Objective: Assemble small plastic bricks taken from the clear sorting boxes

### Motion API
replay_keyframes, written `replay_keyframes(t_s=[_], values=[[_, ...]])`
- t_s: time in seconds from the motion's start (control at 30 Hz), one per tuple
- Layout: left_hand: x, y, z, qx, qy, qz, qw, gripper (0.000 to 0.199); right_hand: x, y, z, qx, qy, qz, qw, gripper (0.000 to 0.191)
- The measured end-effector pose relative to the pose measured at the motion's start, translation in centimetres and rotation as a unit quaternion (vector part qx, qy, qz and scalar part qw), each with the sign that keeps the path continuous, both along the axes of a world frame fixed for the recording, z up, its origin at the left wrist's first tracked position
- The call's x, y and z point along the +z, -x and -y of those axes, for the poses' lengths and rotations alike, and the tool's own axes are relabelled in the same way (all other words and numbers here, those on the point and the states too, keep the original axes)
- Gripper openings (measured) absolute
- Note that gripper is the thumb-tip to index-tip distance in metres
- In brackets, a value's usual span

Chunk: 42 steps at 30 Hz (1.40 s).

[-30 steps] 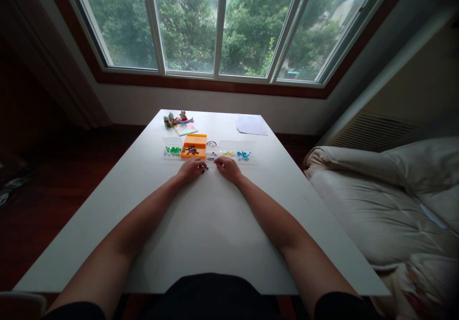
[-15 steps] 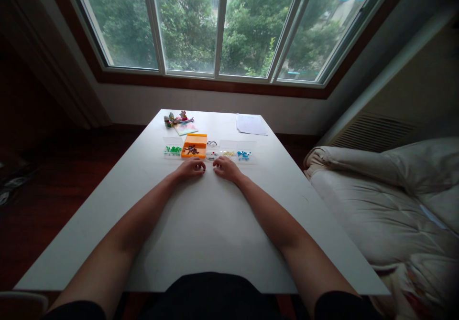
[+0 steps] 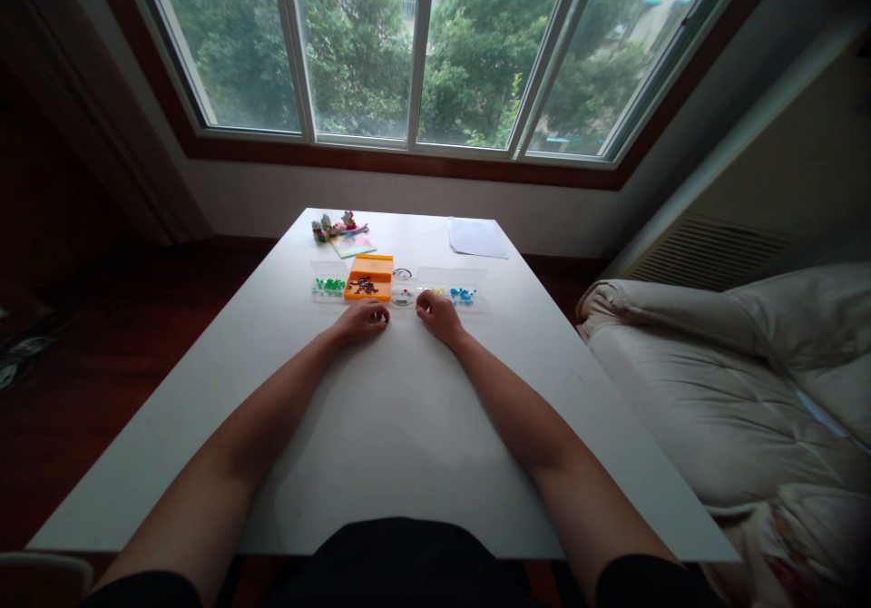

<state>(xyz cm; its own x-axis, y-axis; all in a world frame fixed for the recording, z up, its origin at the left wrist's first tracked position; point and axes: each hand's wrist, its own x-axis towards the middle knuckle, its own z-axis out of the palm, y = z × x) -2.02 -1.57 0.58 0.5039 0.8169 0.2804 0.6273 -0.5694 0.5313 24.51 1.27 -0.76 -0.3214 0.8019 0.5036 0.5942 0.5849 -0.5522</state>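
Note:
My left hand (image 3: pixel 364 318) rests on the white table just in front of an open orange box (image 3: pixel 369 279) of small dark brown pieces. Its fingers are curled in a pinch; anything between them is too small to name. My right hand (image 3: pixel 437 315) is at the front edge of the clear boxes, fingers bent together, partly covering some pale yellow pieces (image 3: pixel 439 292). Blue pieces (image 3: pixel 464 295) lie in a clear box to its right. Green pieces (image 3: pixel 329 285) fill a clear box left of the orange one. Between the hands is a small round clear dish (image 3: pixel 403 296) with tiny items.
On the far left of the white table (image 3: pixel 401 426) stand small colourful figures (image 3: pixel 333 226) beside a pastel card (image 3: pixel 355 244). White papers (image 3: pixel 476 236) lie at the far right. A padded cream sofa (image 3: pixel 721 381) is right of the table.
My right hand has shifted a little to the right and its fingers have drawn closer together, now covering more of the yellow pieces. My left hand has stayed in place.

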Motion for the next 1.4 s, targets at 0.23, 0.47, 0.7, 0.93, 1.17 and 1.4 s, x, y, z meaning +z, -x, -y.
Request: replay_keyframes(t_s=[0.23,0.47,0.7,0.93,1.17,1.4], values=[[-0.5,0.0,-0.4,0.007,-0.009,0.024,1.0,0.018,0.1,-3.7,-2.4,-0.199,-0.054,-0.113,0.972,0.014],[-0.7,0.2,-0.5,0.021,0.003,0.061,0.998,0.018,-0.7,-6.6,-4.2,-0.291,-0.014,-0.123,0.949,0.022],[-0.9,0.3,-0.5,0.043,-0.005,0.061,0.997,0.019,-0.8,-7.2,-4.7,-0.315,-0.03,-0.168,0.934,0.031],[-1.2,0.2,-0.6,0.042,-0.035,0.059,0.997,0.023,-0.6,-7.2,-4.3,-0.317,-0.035,-0.188,0.929,0.029],[-0.8,0.1,-0.7,0.109,-0.069,0.047,0.991,0.026,-0.6,-6.0,-3.8,-0.268,-0.068,-0.17,0.946,0.028],[-0.6,-0.2,-0.5,0.067,-0.046,0.032,0.996,0.021,-0.3,-4.9,-2.9,-0.212,-0.079,-0.145,0.963,0.028]])
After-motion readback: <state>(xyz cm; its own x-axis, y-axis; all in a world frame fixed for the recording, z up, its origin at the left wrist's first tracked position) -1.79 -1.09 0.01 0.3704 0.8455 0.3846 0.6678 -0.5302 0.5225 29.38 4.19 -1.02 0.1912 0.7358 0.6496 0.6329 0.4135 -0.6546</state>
